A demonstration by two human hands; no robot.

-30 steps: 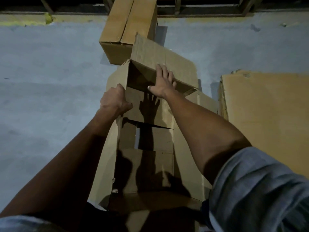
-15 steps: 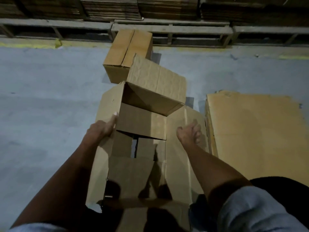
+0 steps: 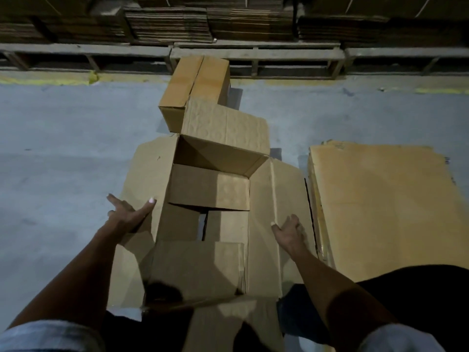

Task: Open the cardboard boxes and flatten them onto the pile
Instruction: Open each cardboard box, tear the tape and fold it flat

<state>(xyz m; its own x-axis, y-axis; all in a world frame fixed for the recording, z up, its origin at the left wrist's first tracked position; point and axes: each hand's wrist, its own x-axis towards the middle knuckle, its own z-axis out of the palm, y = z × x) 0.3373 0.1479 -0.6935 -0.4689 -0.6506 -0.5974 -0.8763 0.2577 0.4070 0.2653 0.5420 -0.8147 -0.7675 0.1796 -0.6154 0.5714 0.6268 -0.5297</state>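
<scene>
Both your hands have dropped from the far flap to the sides: left hand, fingers spread, touches the open box at centre frame; right hand rests loosely on its right panel, nearer the flattened pile at right.

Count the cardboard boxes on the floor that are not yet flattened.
2. The open box lies between the hands, flaps spread; the closed box stands behind it, near the pallets. Others may be hidden outside the view.
</scene>
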